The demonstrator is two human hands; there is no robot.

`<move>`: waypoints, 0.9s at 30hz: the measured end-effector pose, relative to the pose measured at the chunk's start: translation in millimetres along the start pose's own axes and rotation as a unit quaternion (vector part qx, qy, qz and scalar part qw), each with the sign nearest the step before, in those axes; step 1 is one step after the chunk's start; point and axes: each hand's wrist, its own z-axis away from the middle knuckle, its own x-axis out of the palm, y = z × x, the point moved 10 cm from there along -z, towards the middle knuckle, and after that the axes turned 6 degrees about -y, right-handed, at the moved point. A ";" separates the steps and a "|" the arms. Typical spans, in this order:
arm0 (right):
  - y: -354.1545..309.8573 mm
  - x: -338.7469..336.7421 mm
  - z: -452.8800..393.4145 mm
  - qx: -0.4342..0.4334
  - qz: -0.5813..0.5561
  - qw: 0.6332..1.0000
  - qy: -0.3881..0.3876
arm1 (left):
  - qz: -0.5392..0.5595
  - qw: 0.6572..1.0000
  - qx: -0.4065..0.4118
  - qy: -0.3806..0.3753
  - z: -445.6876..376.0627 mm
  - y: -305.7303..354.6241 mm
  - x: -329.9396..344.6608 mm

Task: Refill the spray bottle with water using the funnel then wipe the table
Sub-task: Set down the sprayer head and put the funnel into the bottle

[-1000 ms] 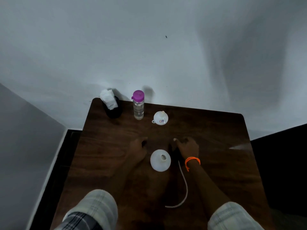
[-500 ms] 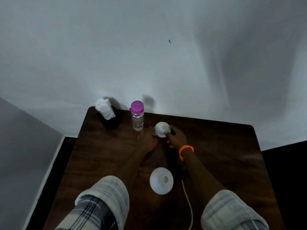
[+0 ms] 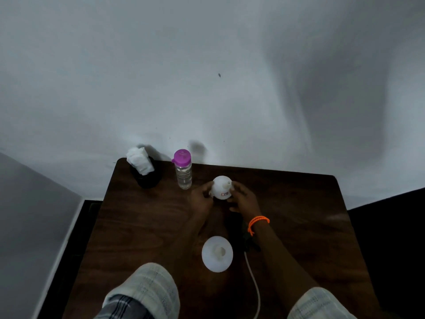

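Observation:
A small white funnel with a red label sits spout-up at the back middle of the dark wooden table. My left hand grips its left side and my right hand, with an orange wristband, grips its right side. Nearer to me stands the white spray bottle, seen from above with its neck open. Its dark spray head lies just to the right, partly under my right forearm, and its white tube trails toward me. A clear water bottle with a purple cap stands left of the funnel.
A black holder with white tissue stands at the table's back left corner. The table's back edge meets a white wall. Dark floor lies beyond the left and right edges.
Both hands left the spot beside the spray bottle and reached back to the funnel. They now hold it from both sides. The camera has tilted as well.

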 end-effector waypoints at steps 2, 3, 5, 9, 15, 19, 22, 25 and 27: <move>-5.6 -2.1 13.9 0.000 -0.029 1.000 -0.001 | 0.019 0.999 0.003 0.025 11.3 9.6 -8.2; -8.6 -3.7 22.2 -0.001 -0.042 0.999 -0.001 | 0.026 0.999 0.004 0.032 16.1 13.3 -11.3; -17.3 -7.6 41.1 -0.010 -0.068 0.998 0.000 | 0.036 0.999 -0.002 0.040 27.0 20.1 -18.8; -33.1 -17.7 76.6 -0.017 -0.130 0.991 0.006 | 0.042 0.997 -0.005 0.057 47.5 37.8 -37.1; -39.0 -21.7 116.5 0.038 -0.173 0.984 0.012 | 0.014 0.998 0.051 0.037 79.6 57.6 -56.8; -45.3 -22.0 141.8 0.050 -0.143 0.988 0.021 | 0.016 0.995 0.094 0.014 105.7 72.6 -62.0; -48.8 -21.1 156.7 0.046 -0.144 0.988 0.029 | 0.035 0.992 0.118 -0.002 120.2 82.7 -64.9; -51.5 -17.8 167.6 0.027 -0.155 0.987 0.022 | 0.072 0.990 0.118 -0.017 131.1 81.1 -67.2; -49.3 -16.3 172.0 0.022 -0.150 0.988 0.020 | 0.105 0.989 0.105 -0.028 136.5 76.8 -68.6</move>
